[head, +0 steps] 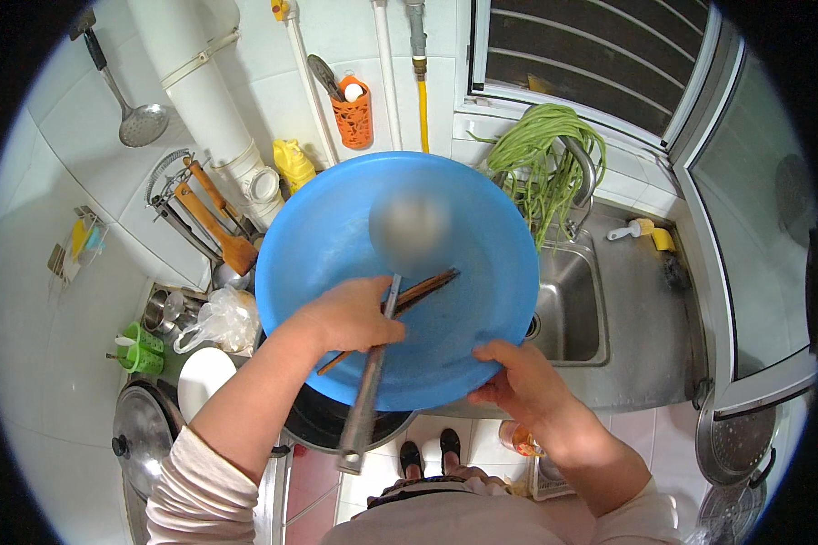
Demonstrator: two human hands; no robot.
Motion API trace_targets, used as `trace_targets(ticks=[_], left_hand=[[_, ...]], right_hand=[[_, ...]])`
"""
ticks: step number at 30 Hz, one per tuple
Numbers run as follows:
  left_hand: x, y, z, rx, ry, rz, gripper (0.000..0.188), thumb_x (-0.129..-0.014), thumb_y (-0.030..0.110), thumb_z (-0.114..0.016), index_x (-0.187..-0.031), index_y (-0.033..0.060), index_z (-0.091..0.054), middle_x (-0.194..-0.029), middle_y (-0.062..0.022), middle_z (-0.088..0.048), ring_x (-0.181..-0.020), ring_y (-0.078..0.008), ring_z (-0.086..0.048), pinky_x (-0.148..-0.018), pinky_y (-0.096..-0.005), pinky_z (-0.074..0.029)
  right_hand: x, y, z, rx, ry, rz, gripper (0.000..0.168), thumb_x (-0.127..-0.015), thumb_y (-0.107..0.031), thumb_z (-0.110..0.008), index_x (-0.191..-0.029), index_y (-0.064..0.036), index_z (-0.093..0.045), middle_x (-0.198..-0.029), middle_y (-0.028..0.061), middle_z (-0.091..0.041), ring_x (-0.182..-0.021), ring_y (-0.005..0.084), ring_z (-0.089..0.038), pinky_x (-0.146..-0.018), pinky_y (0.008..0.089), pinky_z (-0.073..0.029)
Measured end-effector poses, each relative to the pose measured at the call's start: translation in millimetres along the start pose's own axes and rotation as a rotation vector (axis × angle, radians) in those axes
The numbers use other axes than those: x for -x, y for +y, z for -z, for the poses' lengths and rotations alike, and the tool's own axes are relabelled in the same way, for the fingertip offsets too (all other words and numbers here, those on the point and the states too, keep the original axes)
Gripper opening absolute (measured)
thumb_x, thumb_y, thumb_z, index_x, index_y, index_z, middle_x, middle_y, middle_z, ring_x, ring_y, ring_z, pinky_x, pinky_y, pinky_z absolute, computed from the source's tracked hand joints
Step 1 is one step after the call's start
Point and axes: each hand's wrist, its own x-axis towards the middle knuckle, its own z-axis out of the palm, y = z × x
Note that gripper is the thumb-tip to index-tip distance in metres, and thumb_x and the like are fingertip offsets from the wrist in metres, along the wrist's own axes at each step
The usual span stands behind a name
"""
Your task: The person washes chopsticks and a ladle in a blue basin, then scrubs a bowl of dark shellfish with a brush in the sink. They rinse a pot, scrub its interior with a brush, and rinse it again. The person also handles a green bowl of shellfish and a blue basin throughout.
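A large blue plastic basin (487,266) is tilted in front of me, over the counter between the stove side and the sink. My right hand (521,381) grips its near right rim, thumb inside and fingers beneath. Above the basin's inside, my left hand (354,313) is closed around a metal ladle (367,402) and wooden chopsticks (426,291). The ladle's handle points back towards me past the rim; its head is blurred. Part of a black wok (307,422) shows below the basin, which hides the rest.
Right of the basin is a steel sink (572,306), with green long beans (545,150) draped over its faucet (583,170). A window sash (756,204) swings inward at right. Utensils in a rack (211,211), a plastic bag (221,320), a white plate (204,381) and a pot lid (140,432) stand left.
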Motion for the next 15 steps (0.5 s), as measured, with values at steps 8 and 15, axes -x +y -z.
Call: trace_targets(ticks=[8,15], left_hand=[[25,-8,9,-0.230,0.195,-0.064,0.058,-0.071,0.006,-0.061,-0.128,0.0051,-0.051,-0.094,-0.0244,-0.064,-0.089,-0.0379,-0.062,-0.080,-0.0416,-0.050],[59,-9,22,-0.455,0.556,-0.076,0.070,-0.067,0.000,-0.063,-0.134,0.0147,-0.047,-0.093,-0.0198,-0.063,-0.085,-0.0367,-0.062,-0.076,-0.0450,-0.051]], right_hand=[[-2,-5,3,0.072,0.002,0.038,0.052,-0.081,-0.020,-0.060,-0.122,0.006,-0.041,-0.098,0.0161,-0.060,-0.073,0.0230,-0.065,-0.057,0.0301,-0.059],[-3,-8,-1,0.108,0.064,0.041,0.046,-0.082,-0.019,-0.059,-0.118,0.007,-0.048,-0.099,0.0169,-0.062,-0.070,0.0232,-0.066,-0.055,0.0302,-0.057]])
